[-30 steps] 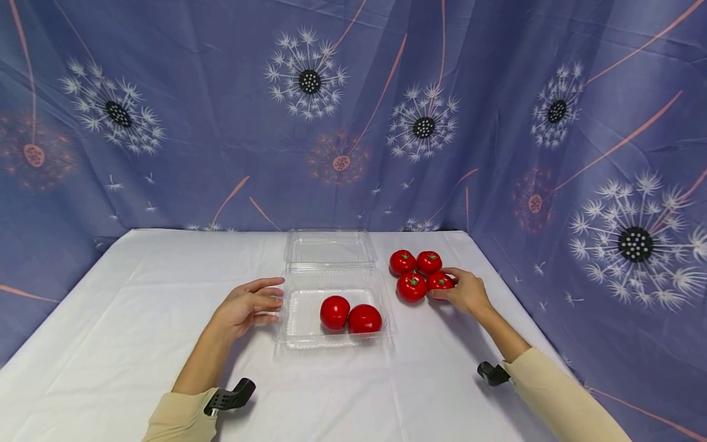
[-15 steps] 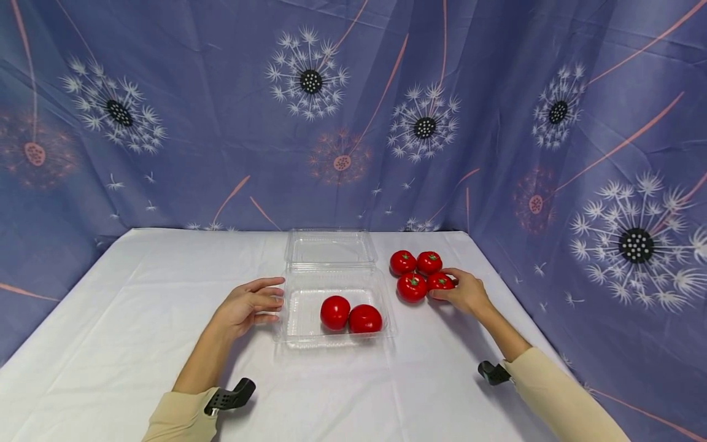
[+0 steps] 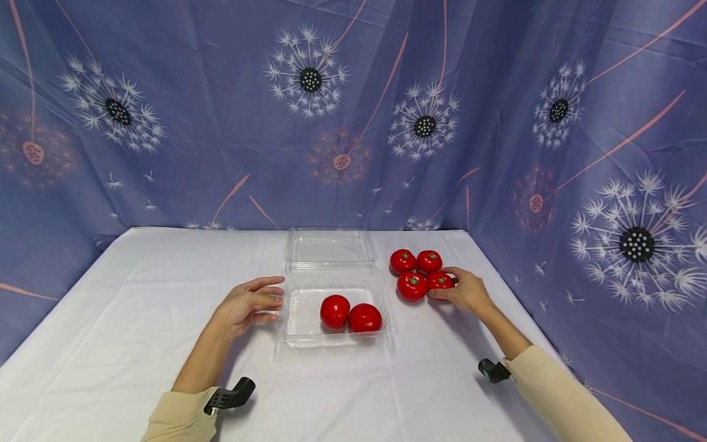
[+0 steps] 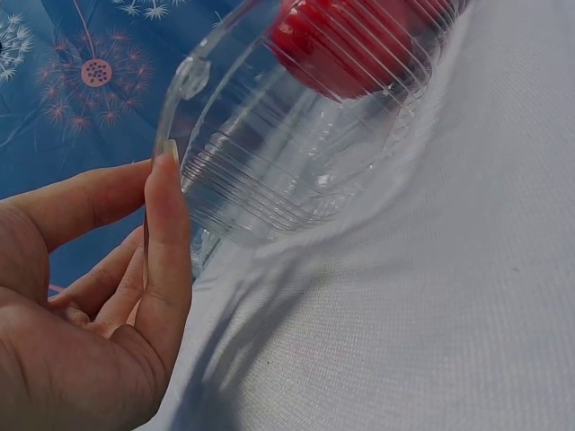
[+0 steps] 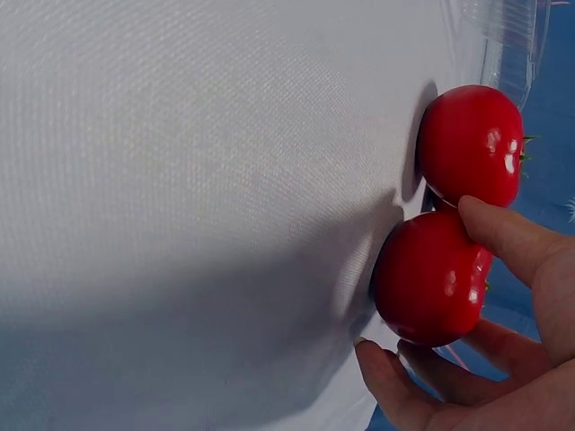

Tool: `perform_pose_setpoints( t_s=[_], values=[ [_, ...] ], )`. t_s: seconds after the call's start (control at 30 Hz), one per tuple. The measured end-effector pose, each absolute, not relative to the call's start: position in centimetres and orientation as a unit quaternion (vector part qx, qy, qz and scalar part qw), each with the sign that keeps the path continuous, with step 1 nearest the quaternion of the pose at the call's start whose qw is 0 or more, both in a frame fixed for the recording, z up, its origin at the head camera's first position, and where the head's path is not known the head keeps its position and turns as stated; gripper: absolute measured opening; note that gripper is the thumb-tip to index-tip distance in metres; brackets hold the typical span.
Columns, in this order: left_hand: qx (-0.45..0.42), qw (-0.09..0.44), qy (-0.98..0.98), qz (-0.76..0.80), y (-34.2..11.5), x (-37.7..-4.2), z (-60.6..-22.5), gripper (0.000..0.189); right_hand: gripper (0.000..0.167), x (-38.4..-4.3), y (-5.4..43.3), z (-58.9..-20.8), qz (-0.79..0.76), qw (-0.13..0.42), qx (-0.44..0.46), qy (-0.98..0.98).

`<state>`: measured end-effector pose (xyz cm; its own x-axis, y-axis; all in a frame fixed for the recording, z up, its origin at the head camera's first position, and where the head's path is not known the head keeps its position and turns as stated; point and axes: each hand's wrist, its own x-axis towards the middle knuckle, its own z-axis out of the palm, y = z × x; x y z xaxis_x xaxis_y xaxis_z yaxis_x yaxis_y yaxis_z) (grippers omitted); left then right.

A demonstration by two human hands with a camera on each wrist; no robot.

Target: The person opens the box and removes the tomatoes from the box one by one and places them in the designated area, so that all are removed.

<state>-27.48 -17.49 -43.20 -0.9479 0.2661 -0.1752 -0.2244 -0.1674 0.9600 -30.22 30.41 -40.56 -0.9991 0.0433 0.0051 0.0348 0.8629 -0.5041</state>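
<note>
A clear plastic clamshell container [image 3: 306, 307] lies open on the white cloth, two red tomatoes [image 3: 334, 312] in the right part of its base. At its left side is my left hand [image 3: 248, 306], fingers loosely extended and fingertips touching the rim [image 4: 171, 108]. To the right of the container, several red tomatoes with green stems [image 3: 411, 286] sit close together. My right hand [image 3: 466, 291] holds the nearest right tomato [image 5: 431, 280], thumb on its upper side and fingers around the opposite side. That tomato is against its neighbour [image 5: 472, 144].
The container's hinged lid [image 3: 331, 247] lies folded back behind its base. A white cloth [image 3: 166, 294] covers the table. Blue dandelion-print fabric [image 3: 221, 123] hangs along the back and sides. A black wrist camera [image 3: 231, 396] is strapped to each forearm.
</note>
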Motion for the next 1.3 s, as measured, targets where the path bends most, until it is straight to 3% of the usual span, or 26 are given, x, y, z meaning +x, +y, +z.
perform_pose_setpoints(
  t_s=[0.27,0.8,1.3],
  values=[
    [0.019,0.161,0.623,0.765,-17.6,-27.4,-43.2,0.060,0.077,-30.1,30.5,-39.5,0.246,0.010,-0.006,-0.969],
    [0.014,0.160,0.623,0.766,-17.6,-27.3,-42.9,0.063,0.069,-29.1,27.5,-36.5,0.263,0.077,0.052,-0.960],
    [0.008,0.158,0.622,0.767,-17.5,-27.2,-42.9,0.064,0.067,-28.1,21.8,-34.9,0.300,0.054,0.109,-0.946]
  ],
)
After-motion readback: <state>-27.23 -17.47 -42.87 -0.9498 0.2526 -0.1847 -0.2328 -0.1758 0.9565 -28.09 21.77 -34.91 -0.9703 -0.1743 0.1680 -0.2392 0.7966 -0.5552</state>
